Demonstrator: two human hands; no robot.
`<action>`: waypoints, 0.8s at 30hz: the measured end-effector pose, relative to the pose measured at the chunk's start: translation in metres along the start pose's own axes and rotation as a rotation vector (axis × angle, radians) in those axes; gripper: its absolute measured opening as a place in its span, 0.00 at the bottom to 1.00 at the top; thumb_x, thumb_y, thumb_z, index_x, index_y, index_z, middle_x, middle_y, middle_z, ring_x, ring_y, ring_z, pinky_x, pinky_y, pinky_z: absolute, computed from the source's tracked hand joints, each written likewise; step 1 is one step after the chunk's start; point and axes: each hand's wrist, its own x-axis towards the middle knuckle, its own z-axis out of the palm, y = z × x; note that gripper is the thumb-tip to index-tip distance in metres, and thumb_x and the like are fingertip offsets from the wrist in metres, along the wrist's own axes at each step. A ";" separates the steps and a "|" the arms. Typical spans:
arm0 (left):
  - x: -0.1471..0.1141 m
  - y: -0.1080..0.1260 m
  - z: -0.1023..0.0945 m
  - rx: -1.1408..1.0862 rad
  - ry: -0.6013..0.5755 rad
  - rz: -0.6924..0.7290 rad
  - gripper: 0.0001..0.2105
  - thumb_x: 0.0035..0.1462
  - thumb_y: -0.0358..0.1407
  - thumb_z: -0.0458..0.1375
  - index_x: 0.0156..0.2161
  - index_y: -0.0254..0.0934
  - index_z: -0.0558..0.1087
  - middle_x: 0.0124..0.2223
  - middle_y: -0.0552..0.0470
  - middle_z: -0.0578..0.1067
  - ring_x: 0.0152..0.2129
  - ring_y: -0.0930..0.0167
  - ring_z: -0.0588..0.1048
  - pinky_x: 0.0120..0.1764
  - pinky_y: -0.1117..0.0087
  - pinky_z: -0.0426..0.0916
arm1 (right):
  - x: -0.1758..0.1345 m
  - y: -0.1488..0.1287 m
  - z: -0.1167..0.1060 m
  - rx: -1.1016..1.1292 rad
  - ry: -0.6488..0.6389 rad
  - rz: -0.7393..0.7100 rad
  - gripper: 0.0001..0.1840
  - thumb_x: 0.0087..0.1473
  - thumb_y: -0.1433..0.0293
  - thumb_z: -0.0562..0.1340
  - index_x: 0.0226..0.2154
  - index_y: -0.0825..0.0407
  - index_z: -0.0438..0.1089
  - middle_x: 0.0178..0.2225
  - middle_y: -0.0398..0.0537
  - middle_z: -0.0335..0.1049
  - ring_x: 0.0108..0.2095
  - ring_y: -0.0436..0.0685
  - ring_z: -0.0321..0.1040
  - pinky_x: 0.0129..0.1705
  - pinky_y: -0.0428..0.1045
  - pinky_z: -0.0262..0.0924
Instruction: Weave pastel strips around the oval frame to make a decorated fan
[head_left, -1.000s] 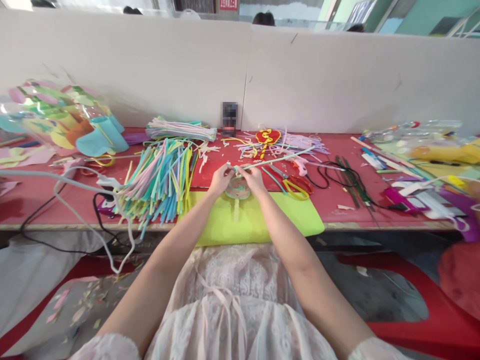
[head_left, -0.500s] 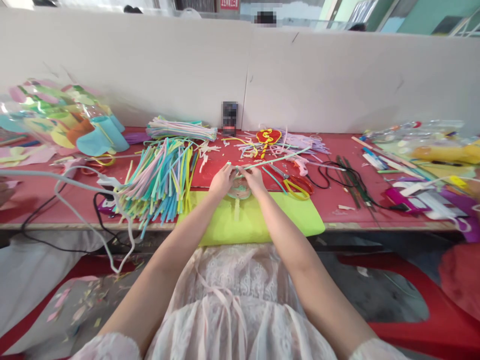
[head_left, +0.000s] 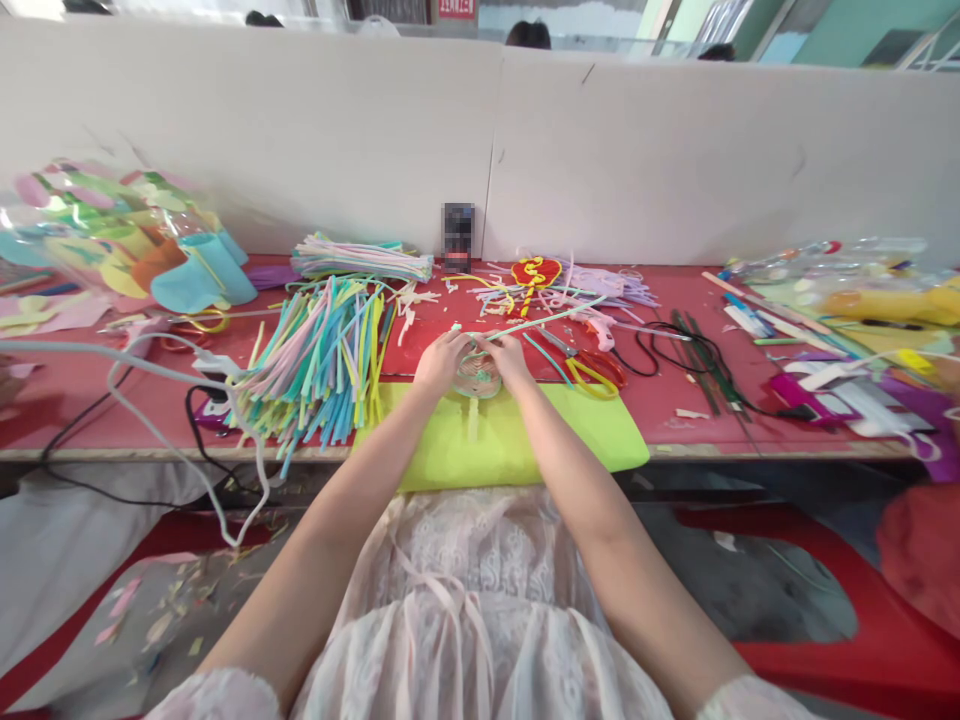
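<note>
My left hand (head_left: pixel 442 362) is closed at the left upper edge of a small round fan shape made of coiled pipe cleaners (head_left: pixel 478 380). A pale handle (head_left: pixel 473 420) points down from it, over the yellow-green cloth. My right hand (head_left: pixel 507 361) has its fingers pinched at the fan's upper right edge, on a light green pipe cleaner (head_left: pixel 555 317). The free end of this pipe cleaner sticks out to the upper right. Both sets of fingertips almost meet, and they partly hide the top of the fan.
Left of my hands lies a big heap of pipe cleaners (head_left: pixel 319 360). Scissors with yellow handles (head_left: pixel 592 378), a pink glue gun (head_left: pixel 600 330) and a red-and-yellow fan (head_left: pixel 536 273) lie to the right. A white cable (head_left: pixel 259 450) hangs over the table's left edge.
The free end of the light green pipe cleaner has drawn slightly left, toward my hands. More of the fan's coils show below my fingers. Both hands stay in nearly the same place.
</note>
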 end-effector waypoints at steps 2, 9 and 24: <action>0.000 -0.001 -0.001 -0.020 -0.007 0.004 0.10 0.59 0.37 0.48 0.39 0.39 0.71 0.36 0.49 0.71 0.36 0.71 0.70 0.39 0.72 0.64 | 0.001 0.001 -0.001 0.010 -0.006 0.010 0.18 0.38 0.55 0.65 0.27 0.53 0.71 0.26 0.46 0.71 0.29 0.53 0.67 0.32 0.47 0.62; 0.001 0.001 -0.001 -0.039 -0.020 -0.038 0.09 0.58 0.36 0.49 0.38 0.38 0.71 0.36 0.49 0.71 0.35 0.71 0.71 0.38 0.72 0.64 | 0.000 0.002 -0.001 0.043 -0.026 0.003 0.16 0.39 0.57 0.65 0.26 0.54 0.71 0.24 0.45 0.70 0.26 0.52 0.66 0.32 0.48 0.61; -0.001 0.016 0.001 0.053 -0.009 -0.171 0.12 0.60 0.39 0.46 0.40 0.36 0.69 0.39 0.46 0.71 0.34 0.71 0.71 0.35 0.72 0.63 | 0.001 0.004 -0.001 0.020 0.029 -0.035 0.15 0.40 0.58 0.64 0.24 0.54 0.70 0.26 0.44 0.71 0.29 0.51 0.66 0.36 0.47 0.60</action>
